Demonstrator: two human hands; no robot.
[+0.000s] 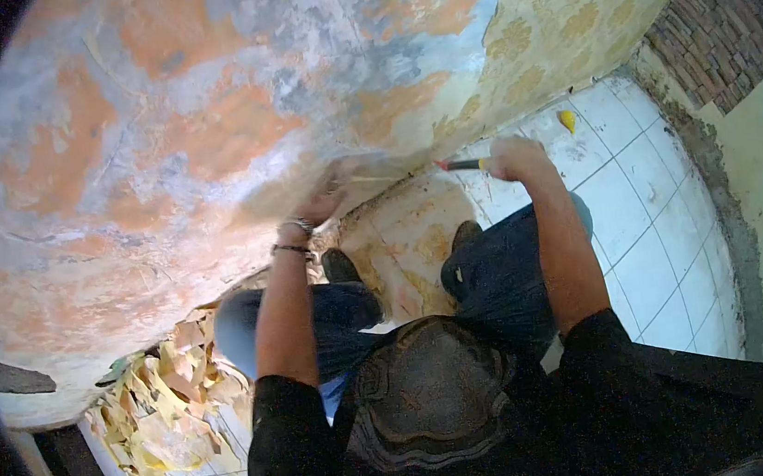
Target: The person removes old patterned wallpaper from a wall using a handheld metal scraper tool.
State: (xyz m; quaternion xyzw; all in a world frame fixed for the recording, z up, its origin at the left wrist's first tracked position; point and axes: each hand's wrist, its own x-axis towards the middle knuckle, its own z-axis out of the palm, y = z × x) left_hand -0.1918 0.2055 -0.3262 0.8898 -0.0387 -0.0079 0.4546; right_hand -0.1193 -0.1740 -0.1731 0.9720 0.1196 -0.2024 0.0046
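Right hand (pixel 515 159) gripping scraper (pixel 462 165)

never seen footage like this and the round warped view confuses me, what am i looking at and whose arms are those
It is one picture from a camera worn on a person's head, looking forward and down, so the arms are the wearer's own. The wide lens bends everything into a circle. The person crouches facing a wall that is mostly stripped to patchy orange and grey plaster; yellow patterned wallpaper remains at the upper right. The left hand presses on the wall by the paper's edge. The right hand grips a tool with a red and yellow handle, pointed at that edge; its tip is too small to make out. Torn paper scraps lie on the white tiled floor at the lower left.
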